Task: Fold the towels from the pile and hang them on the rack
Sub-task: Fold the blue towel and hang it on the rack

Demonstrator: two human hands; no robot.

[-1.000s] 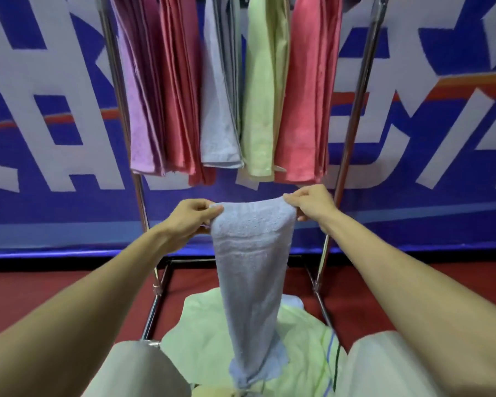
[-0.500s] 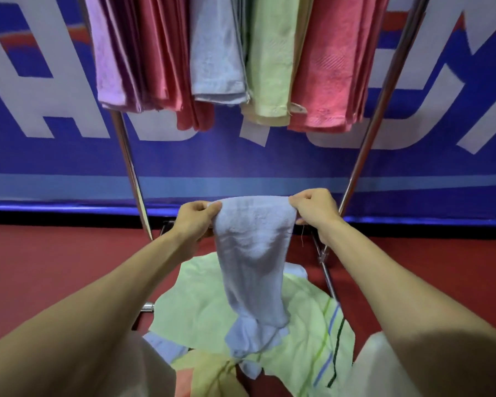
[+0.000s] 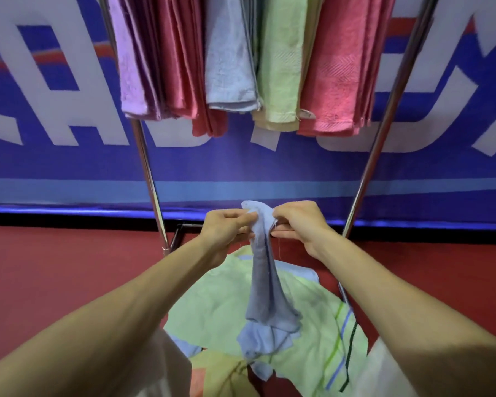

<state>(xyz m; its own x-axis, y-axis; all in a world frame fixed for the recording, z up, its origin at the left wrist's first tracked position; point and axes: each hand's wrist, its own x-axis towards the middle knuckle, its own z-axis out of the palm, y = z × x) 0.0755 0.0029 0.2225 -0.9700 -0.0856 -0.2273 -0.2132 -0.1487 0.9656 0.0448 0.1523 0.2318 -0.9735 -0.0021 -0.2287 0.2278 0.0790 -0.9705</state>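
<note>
Head cam: L hand [image 3: 226, 226] & R hand [image 3: 298, 222] close together, both pinching top edge of light-blue towel [image 3: 265, 287], fingers curled round the cloth. Towel bunched narrow, hangs straight down, lower end resting on pile [image 3: 218, 308] on red floor [image 3: 55, 282]. Behind: rack [image 3: 149, 173] w/ folded towels [image 3: 335, 70] hung up top.

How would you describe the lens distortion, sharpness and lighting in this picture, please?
Head view: wide-angle distortion splays the poles of the rack outward and swells the near forearms; the left hand, right hand and blue towel look reasonably sharp; light is even, bluish, without glare.
</note>
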